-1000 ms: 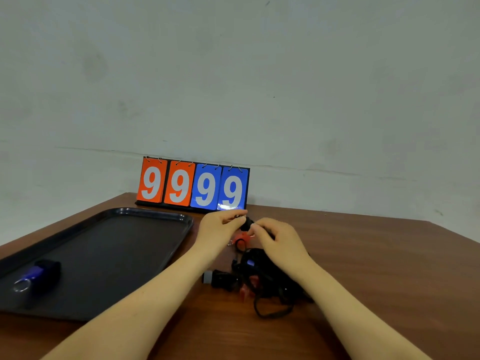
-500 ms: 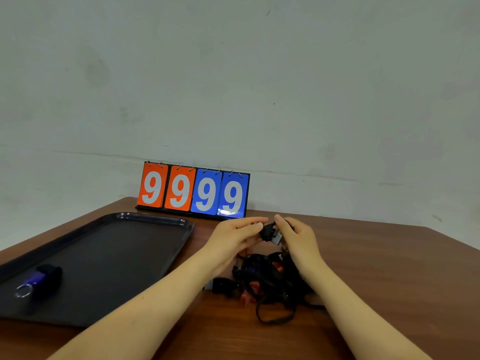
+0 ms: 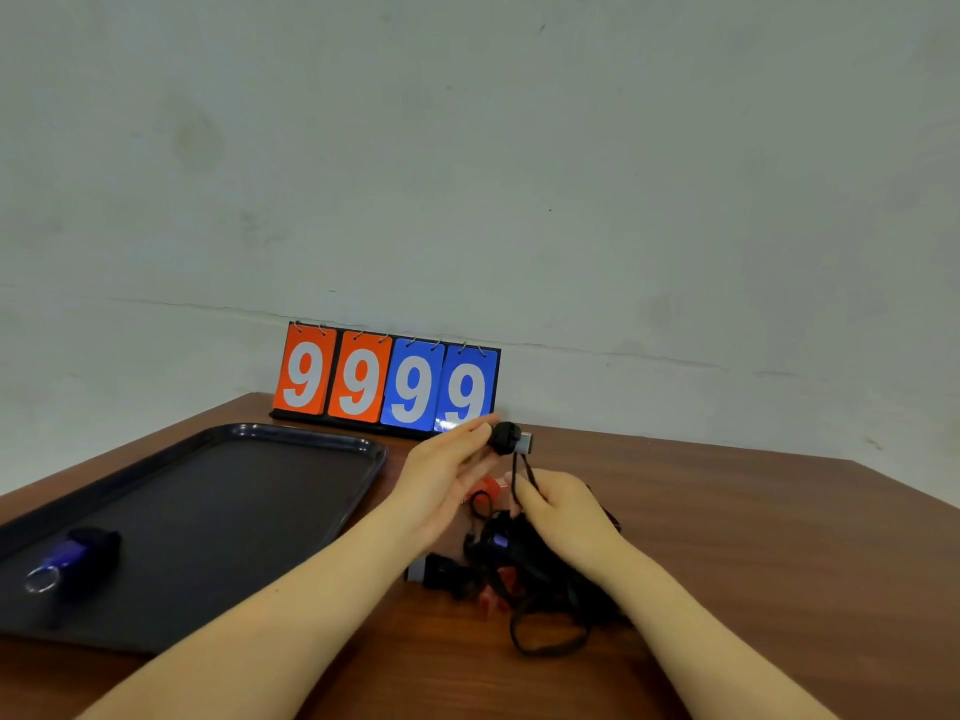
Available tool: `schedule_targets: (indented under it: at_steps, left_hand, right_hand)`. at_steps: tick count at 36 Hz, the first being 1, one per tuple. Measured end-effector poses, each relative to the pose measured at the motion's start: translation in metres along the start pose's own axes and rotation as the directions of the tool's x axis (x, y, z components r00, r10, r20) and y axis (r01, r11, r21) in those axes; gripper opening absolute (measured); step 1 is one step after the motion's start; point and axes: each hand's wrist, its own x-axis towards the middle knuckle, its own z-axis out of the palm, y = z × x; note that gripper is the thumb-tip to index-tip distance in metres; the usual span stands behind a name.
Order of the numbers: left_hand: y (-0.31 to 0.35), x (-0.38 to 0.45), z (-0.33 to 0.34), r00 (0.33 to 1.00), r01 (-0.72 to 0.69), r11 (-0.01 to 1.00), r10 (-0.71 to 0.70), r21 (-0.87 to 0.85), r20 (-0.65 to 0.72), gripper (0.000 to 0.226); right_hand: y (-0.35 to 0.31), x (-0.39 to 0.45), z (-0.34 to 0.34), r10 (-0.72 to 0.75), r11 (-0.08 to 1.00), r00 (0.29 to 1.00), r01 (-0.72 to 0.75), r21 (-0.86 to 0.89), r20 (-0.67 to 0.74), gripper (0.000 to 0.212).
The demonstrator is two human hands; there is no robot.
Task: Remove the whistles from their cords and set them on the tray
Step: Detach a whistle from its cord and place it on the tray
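tray [image 3: 218, 491], blue whistle [image 3: 72, 561] inside, perhaps ringed

A bare, staged tabletop workspace rather than a home or shop: a brown wooden table [image 3: 727, 537] fills the lower frame, pushed against a plain, scuffed pale wall [image 3: 467, 174] that takes up the whole upper half. At center, a flip scoreboard [image 3: 387, 379] reads 9999 on two orange and two blue cards. A black tray [image 3: 234, 491] lies at lower left. No furniture, windows or decoration are visible, so the exact kind of room cannot be told.
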Motion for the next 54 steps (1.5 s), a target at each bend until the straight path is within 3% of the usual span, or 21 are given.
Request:
schedule_targets:
  at_steps: [12,15,18,22,26,28,32,35,38,42,47,54]
  left_hand:
    - [-0.011,0.009,-0.009,0.969,-0.092,0.962,0.146,0.255,-0.201,0.031]
    - [-0.010,0.013,-0.012,0.955,-0.100,0.886,0.214,0.453,-0.207,0.028]
    - [-0.003,0.010,-0.006,0.959,-0.144,0.781,0.262,0.607,-0.111,0.019]
    - [0.001,0.004,0.002,0.971,-0.185,0.717,0.240,0.672,0.011,0.013]
    - [0.000,0.000,0.002,0.977,-0.196,0.634,0.189,0.748,0.096,0.014]
    - [-0.002,-0.001,0.003,0.979,-0.204,0.593,0.145,0.779,0.147,0.020]
    - [-0.009,-0.005,0.010,0.979,-0.195,0.610,0.076,0.768,0.188,0.024]
    - [-0.011,-0.009,0.014,0.979,-0.142,0.726,0.003,0.673,0.204,0.018]
    - [-0.012,-0.011,0.014,0.973,-0.147,0.737,-0.011,0.659,0.230,0.017]
    - [-0.011,-0.011,0.015,0.974,-0.187,0.732,0.049,0.655,0.223,0.020]
    - [-0.013,-0.012,0.016,0.985,-0.139,0.774,0.043,0.618,0.168,0.020]
    - [-0.009,-0.014,0.019,0.978,-0.201,0.787,0.124,0.583,0.170,0.022]
  right_hand:
    - [-0.002,0.002,0.002,-0.154,0.955,0.986,0.131,-0.267,-0.069,0.017]
    - [-0.003,0.002,0.002,-0.247,0.927,0.960,0.194,-0.322,-0.132,0.017]
    - [-0.004,0.003,-0.001,-0.298,0.920,0.925,0.213,-0.330,-0.235,0.017]
    - [-0.005,0.003,-0.003,-0.177,0.984,0.917,0.157,-0.083,-0.359,0.016]
    - [-0.013,-0.004,-0.002,0.008,0.958,0.968,0.063,0.279,-0.249,0.023]
    - [-0.017,-0.006,-0.002,0.070,0.903,0.978,0.022,0.429,-0.196,0.025]
    - [-0.020,-0.003,-0.004,0.214,0.719,0.971,-0.079,0.690,-0.111,0.027]
    - [-0.021,-0.002,-0.008,0.310,0.508,0.950,-0.122,0.853,-0.049,0.026]
    - [-0.024,-0.001,-0.013,0.362,0.371,0.932,-0.141,0.918,-0.004,0.031]
    - [-0.023,-0.001,-0.013,0.368,0.286,0.930,-0.140,0.948,0.026,0.031]
    - [-0.019,0.003,-0.010,0.355,0.300,0.935,-0.141,0.944,0.027,0.026]
    - [-0.021,0.004,-0.007,0.318,0.419,0.948,-0.117,0.900,-0.025,0.021]
